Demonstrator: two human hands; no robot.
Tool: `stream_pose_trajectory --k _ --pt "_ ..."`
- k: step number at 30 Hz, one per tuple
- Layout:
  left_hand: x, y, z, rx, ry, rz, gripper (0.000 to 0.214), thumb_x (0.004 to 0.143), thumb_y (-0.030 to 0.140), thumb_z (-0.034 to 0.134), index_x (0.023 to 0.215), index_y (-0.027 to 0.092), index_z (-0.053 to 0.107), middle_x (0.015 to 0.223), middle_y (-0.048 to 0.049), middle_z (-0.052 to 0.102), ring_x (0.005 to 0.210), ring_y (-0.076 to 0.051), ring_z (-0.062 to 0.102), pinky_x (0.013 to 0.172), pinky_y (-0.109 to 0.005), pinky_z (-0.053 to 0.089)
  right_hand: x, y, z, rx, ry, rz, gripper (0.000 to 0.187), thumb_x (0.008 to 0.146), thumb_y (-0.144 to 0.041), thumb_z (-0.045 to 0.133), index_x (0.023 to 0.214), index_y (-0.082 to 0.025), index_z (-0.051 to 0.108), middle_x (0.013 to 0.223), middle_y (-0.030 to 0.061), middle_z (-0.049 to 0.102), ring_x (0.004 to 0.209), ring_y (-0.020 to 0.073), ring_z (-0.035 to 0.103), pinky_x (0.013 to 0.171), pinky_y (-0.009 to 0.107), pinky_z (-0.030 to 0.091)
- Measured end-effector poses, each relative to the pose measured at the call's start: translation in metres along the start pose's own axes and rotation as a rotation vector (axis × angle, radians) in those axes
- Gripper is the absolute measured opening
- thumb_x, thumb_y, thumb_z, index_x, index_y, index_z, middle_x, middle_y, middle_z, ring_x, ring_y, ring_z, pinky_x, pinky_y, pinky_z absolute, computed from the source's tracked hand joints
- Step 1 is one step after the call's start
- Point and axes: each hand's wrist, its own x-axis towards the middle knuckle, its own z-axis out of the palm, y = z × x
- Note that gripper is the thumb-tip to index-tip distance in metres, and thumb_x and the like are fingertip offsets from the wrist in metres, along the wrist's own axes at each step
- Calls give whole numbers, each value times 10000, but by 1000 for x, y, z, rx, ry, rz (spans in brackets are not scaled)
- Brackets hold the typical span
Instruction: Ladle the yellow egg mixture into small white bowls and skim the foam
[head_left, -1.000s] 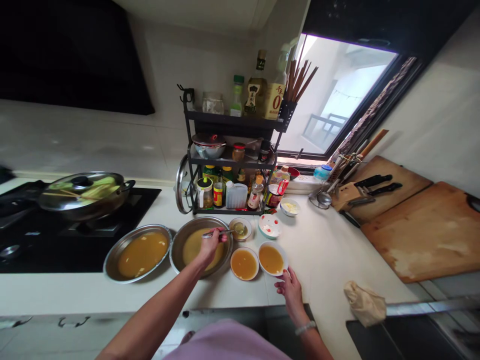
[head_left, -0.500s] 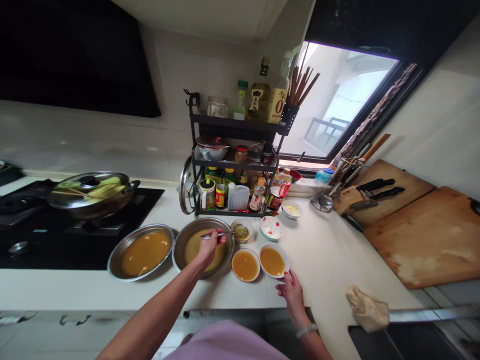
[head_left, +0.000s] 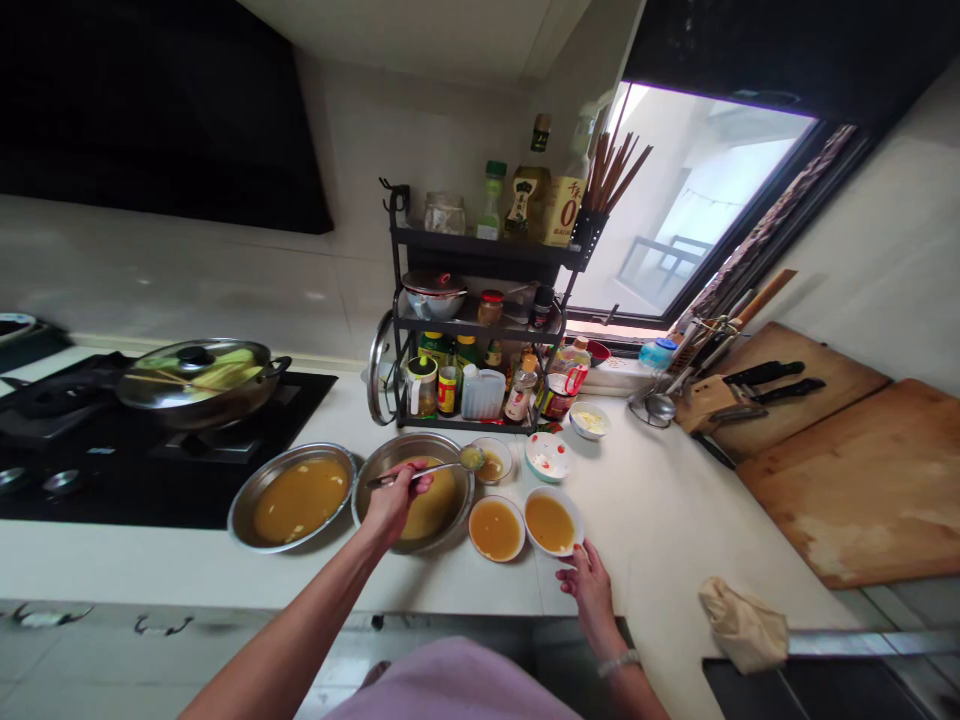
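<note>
My left hand [head_left: 397, 500] is closed around the handle of a metal ladle [head_left: 442, 468]. It hangs above a steel basin [head_left: 364, 470] of yellowish-brown broth. The ladle's head, with broth in it, is over the left rim of a small bowl [head_left: 504, 450] holding a little of the liquid. My right hand [head_left: 589, 585] touches the near right rim of a white bowl [head_left: 576, 520] full of broth, its fingers curled at the edge. Left of that stands another bowl [head_left: 495, 530] filled with the same broth. An oval steel dish [head_left: 240, 525] of broth with pale pieces stands beside the basin.
A lidded pan [head_left: 199, 385] sits on the black stove [head_left: 187, 490]. Behind the bowls stands a rack [head_left: 487, 330] of bottles and jars. A strawberry-patterned bowl [head_left: 544, 452], a bowl with pale food [head_left: 590, 420], a knife block [head_left: 705, 405], chopping boards [head_left: 862, 480] and a cloth [head_left: 742, 620] are rightward.
The ladle has shifted left, from over the small bowl to its left rim, and more liquid shows in that bowl. My right hand stays at the white bowl.
</note>
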Motion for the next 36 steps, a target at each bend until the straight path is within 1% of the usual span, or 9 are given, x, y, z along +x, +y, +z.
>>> stream_pose_trajectory --k 5,9,15,19,23,27,29,32,36 --pt "-19 9 -34 45 -2 82 346 767 429 586 883 112 661 660 -67 690 597 -169 650 619 -299 549 1 1 -1 -4 -6 5 873 624 -603 693 1318 -132 450 723 17 680 513 150 611 419 218 425" --pt "-30 7 -61 295 -62 185 368 785 480 567 881 138 663 648 -51 678 550 -172 635 556 -290 534 3 2 -2 -16 -11 7 863 616 -605 693 1306 -145 458 722 6 673 513 148 614 418 216 423" --pt "-41 2 -90 814 -260 570 277 896 349 450 981 198 666 715 -41 650 627 -151 621 631 -258 512 5 3 -3 -26 -6 16 839 611 -598 691 1282 -151 461 713 -6 665 510 148 616 420 221 429" --pt "-44 1 -94 900 -277 700 267 893 310 453 1006 205 671 824 -78 664 704 -165 634 672 -267 515 5 3 -2 -26 7 26 825 604 -601 695 1267 -162 474 714 -9 662 507 148 616 421 223 432" --pt "-42 3 -79 698 -145 560 287 891 359 461 1007 196 668 754 -54 672 646 -160 642 647 -272 534 5 4 -2 -27 2 21 801 617 -597 689 1260 -167 483 721 -3 669 503 145 613 420 221 431" --pt "-33 3 -45 343 -65 326 379 865 450 482 973 140 671 696 -60 681 579 -170 640 579 -286 543 5 4 -2 -28 15 19 837 608 -597 694 1276 -143 472 708 6 675 498 144 607 417 219 429" --pt "-26 0 -25 246 -99 277 397 847 464 495 948 125 676 693 -68 682 589 -177 643 569 -291 542 5 3 -1 -24 20 20 845 610 -597 691 1285 -140 466 705 7 677 497 146 607 414 220 427" --pt "-13 -9 2 241 -170 265 391 858 445 470 952 125 675 702 -67 677 593 -174 642 573 -293 536 4 3 -1 -12 20 20 837 614 -598 688 1287 -148 473 708 8 680 496 150 607 410 222 425" --pt "5 -19 29 508 -299 412 353 881 376 434 964 137 680 691 -51 659 552 -153 612 594 -292 507 4 3 0 -6 19 16 853 615 -602 691 1300 -145 467 703 9 676 502 155 610 407 221 421"
